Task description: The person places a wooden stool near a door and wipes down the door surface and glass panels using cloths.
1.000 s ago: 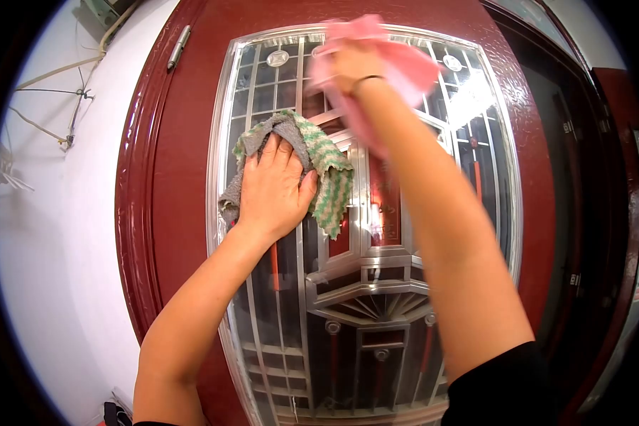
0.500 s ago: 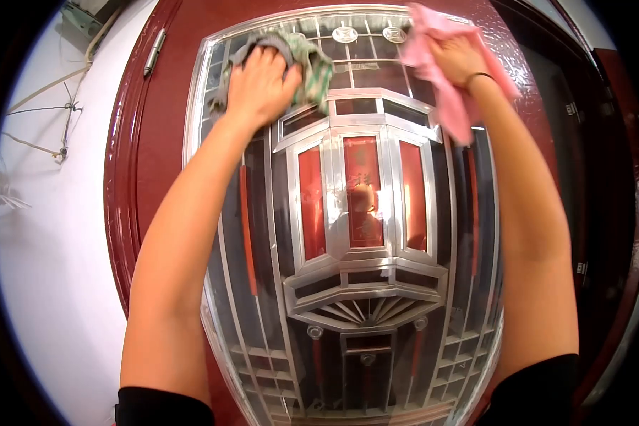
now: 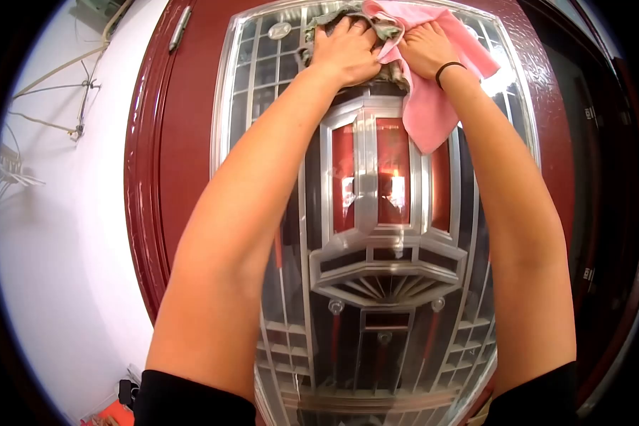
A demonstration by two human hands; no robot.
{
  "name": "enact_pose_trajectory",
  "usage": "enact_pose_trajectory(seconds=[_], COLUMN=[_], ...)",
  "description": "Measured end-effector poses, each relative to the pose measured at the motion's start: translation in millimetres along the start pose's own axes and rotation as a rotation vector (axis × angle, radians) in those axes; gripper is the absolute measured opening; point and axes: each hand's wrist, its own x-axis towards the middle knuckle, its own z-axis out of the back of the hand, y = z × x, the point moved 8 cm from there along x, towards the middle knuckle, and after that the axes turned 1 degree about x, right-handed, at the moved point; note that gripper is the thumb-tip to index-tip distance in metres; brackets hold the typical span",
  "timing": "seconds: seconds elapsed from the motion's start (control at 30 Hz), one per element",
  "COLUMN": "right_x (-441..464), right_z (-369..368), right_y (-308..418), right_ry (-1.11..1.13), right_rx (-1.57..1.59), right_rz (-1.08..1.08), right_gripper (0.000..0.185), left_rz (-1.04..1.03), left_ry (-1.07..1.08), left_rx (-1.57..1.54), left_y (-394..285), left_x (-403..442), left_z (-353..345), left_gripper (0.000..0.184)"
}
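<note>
Near the top of the glass panel [image 3: 383,284] in a dark red door [image 3: 192,92], both my hands press cloths on the surface. My left hand [image 3: 348,53] lies with fingers spread over a grey and green cloth [image 3: 392,74], which is bunched beneath it. Just to its right, my right hand [image 3: 428,51] is on a pink cloth [image 3: 433,117], whose lower corner hangs down over the panel. The two cloths touch and overlap between my hands. A dark band circles my right wrist.
A white wall [image 3: 85,234] with loose cables [image 3: 50,89] runs along the left. A metal hinge [image 3: 180,28] is on the door's upper left. The dark door frame [image 3: 603,142] stands at the right, and an orange-red object [image 3: 113,414] lies at the lower left.
My left hand has moved up and then right with its cloth. My right hand went right, then came back left with the pink cloth, so the hands are now close together.
</note>
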Motion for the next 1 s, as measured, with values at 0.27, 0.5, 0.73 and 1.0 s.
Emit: enact_pose_trajectory(seconds=[0.27,0.5,0.73,1.0], right_x=[-147,-281,-257,-119], right_z=[104,188,175,127], right_y=[137,261,296,247], right_ry=[-0.154,0.317,0.39,-0.192], right_rx=[0.714,0.93,1.114,0.516], right_rz=[0.125,0.372,0.607,0.181], right_gripper=[0.055,0.059,0.06,0.038], left_rz=[-0.099,-0.33,-0.563,-0.168], left_ry=[0.182,0.456,0.378,0.104], left_rx=[-0.13,-0.396,-0.422,-0.203], left_y=[-60,-130,-61,25], left_x=[-200,-419,-431,-302], left_z=[65,117,124,115], left_gripper=[0.053,0.034,0.033,0.041])
